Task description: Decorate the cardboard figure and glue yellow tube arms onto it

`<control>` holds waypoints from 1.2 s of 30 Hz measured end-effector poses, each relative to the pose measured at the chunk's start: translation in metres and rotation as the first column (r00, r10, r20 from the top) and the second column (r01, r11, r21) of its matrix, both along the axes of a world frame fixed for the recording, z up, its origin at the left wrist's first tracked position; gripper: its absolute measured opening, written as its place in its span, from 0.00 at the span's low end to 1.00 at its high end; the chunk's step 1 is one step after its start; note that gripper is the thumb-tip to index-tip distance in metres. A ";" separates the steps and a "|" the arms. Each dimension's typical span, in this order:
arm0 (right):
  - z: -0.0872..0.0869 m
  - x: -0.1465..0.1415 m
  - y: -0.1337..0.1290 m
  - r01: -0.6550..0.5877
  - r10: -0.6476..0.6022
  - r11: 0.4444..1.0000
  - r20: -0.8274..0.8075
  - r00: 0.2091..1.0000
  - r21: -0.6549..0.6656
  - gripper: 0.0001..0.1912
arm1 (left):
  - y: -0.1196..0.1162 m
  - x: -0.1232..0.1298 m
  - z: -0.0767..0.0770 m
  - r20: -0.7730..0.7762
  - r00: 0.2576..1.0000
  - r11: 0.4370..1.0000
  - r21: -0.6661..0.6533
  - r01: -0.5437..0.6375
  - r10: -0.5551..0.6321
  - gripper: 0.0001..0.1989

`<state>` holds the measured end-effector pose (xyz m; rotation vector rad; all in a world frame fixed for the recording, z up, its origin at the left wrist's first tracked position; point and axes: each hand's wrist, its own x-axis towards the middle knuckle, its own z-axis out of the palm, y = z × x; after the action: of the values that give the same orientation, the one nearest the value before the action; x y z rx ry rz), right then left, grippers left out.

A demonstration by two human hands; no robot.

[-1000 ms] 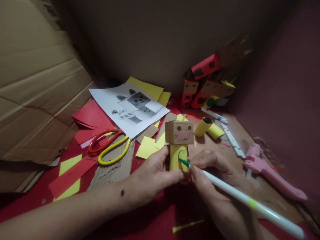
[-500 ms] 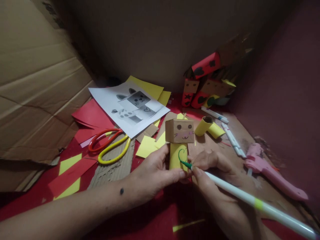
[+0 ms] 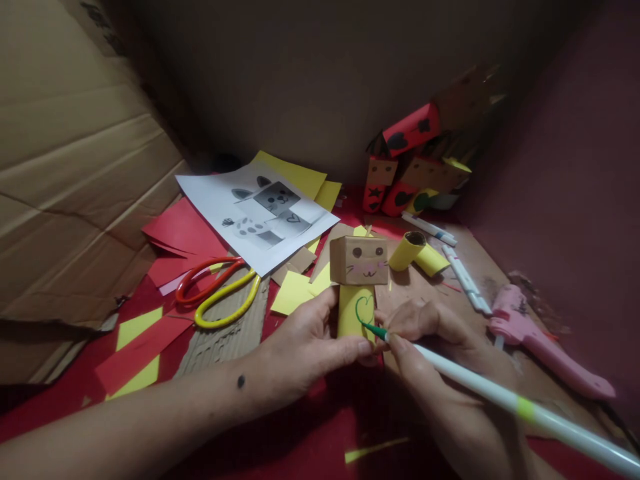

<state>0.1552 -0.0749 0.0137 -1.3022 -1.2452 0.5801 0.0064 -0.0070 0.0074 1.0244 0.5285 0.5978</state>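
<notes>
A small figure with a cardboard box head (image 3: pixel 359 261) and a yellow tube body (image 3: pixel 350 312) stands upright in the middle. Eyes, whiskers, a mouth and pink marks are drawn on its face. My left hand (image 3: pixel 310 340) is wrapped round the lower tube, thumb across the front. My right hand (image 3: pixel 440 360) grips a white marker (image 3: pixel 480 383) whose green tip end touches the yellow body. A green heart outline (image 3: pixel 364 310) shows there, its lower part beside the tip.
Behind lie a printed sheet (image 3: pixel 260 213), red-and-yellow-handled scissors (image 3: pixel 227 297) and paper scraps (image 3: pixel 293 293). Yellow tubes (image 3: pixel 407 250), white markers (image 3: pixel 466 280) and a pink glue gun (image 3: pixel 545 347) lie right; decorated figures (image 3: pixel 413 130) are stacked at the back.
The green line has become a fuller heart outline, and the marker's tip has shifted very slightly right. My left hand still holds the figure.
</notes>
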 end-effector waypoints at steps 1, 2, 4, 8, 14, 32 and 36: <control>0.000 0.000 0.000 -0.004 0.004 1.000 0.000 1.000 -0.002 0.08 | 0.000 0.000 0.001 -0.005 1.000 1.000 0.001 0.000 0.000 0.21; 0.001 0.000 0.000 -0.008 0.008 1.000 -0.001 1.000 -0.003 0.08 | 0.000 0.000 0.001 -0.007 1.000 1.000 0.003 -0.002 0.002 0.21; 0.001 0.001 0.000 -0.010 0.010 1.000 -0.001 1.000 -0.004 0.08 | 0.000 0.000 0.001 -0.010 1.000 1.000 0.007 -0.007 0.007 0.20; 0.000 0.002 -0.002 0.003 -0.003 1.000 0.004 1.000 0.000 0.08 | 0.000 0.000 0.001 -0.010 1.000 1.000 -0.002 -0.011 0.011 0.20; -0.002 0.003 -0.003 -0.012 0.010 0.999 -0.029 1.000 -0.037 0.07 | -0.001 -0.001 0.002 -0.002 1.000 1.000 -0.003 -0.006 0.006 0.21; 0.001 0.005 -0.001 -0.017 0.017 0.993 -0.001 1.000 0.115 0.10 | -0.002 -0.003 0.004 0.012 1.000 1.000 -0.023 -0.001 0.001 0.20; -0.001 0.003 -0.001 -0.009 0.009 0.993 -0.004 1.000 0.117 0.09 | -0.001 -0.002 0.002 0.020 1.000 1.000 -0.019 -0.004 0.004 0.21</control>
<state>0.1579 -0.0760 0.0124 -1.1970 -1.2632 0.5082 0.0041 -0.0085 0.0094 0.9984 0.5175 0.6049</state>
